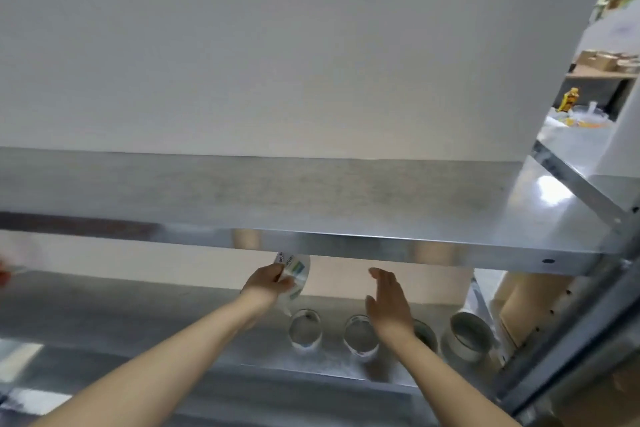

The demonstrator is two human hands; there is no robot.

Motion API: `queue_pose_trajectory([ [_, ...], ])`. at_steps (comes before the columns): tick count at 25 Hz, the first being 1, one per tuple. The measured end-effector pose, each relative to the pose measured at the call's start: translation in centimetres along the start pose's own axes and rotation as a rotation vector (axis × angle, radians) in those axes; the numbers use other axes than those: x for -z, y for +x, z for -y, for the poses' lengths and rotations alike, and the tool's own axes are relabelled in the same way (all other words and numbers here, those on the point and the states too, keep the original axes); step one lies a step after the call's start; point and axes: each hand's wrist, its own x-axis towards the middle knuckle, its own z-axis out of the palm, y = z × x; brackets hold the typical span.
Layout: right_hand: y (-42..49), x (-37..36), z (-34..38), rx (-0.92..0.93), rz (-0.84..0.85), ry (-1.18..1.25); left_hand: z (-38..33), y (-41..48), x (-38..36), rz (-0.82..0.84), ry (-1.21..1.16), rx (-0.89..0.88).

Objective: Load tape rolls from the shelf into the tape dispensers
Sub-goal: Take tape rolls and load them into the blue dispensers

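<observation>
Two bare forearms are extended into a metal shelving unit, beneath the upper shelf (381, 246) and above the lower shelf (138, 315).

Left hand (268, 282): closed around a tape roll in a printed wrapper (294, 276), which is held raised above the lower shelf, just under the front lip of the upper shelf. The fingers are wrapped over the near edge of the wrapper; print on it is seen but is too blurred to be read.

Right hand (389, 305): held open and flat, fingers together and pointed up and away, nothing gripped. It is positioned in front of the row of rolls and partly covers one of them.

On the lower shelf, a row of tape rolls is stood on edge: a clear roll (305, 329) just below the wrapped one, a second clear roll (360, 334) beside it, a third roll (426, 334) largely hidden behind the right wrist, and a white roll (469, 334) at the far right.

A plain white wall (277, 45) is seen behind the unit. Cardboard (519, 308) is seen at the right, beyond the diagonal steel upright (568, 340). Motion blur is noted across the frame.
</observation>
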Motion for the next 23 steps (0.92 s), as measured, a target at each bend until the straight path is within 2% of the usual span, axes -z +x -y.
queue_pose_trajectory([
  [5,-0.3,-5.2,13.5,0.240,0.121,0.086,6.3,-4.9,9.2,-0.120,-0.277,0.062],
  [12,-5.1,-14.0,29.4,0.540,0.252,0.084,17.9,-13.8,21.7,-0.303,-0.359,0.204],
  [17,-10.4,-20.5,39.1,0.718,0.381,0.098,26.3,-21.1,27.5,-0.427,-0.468,0.260],
  [23,-14.6,-26.6,49.0,0.905,0.543,0.068,32.2,-27.5,33.1,-0.606,-0.531,0.352],
])
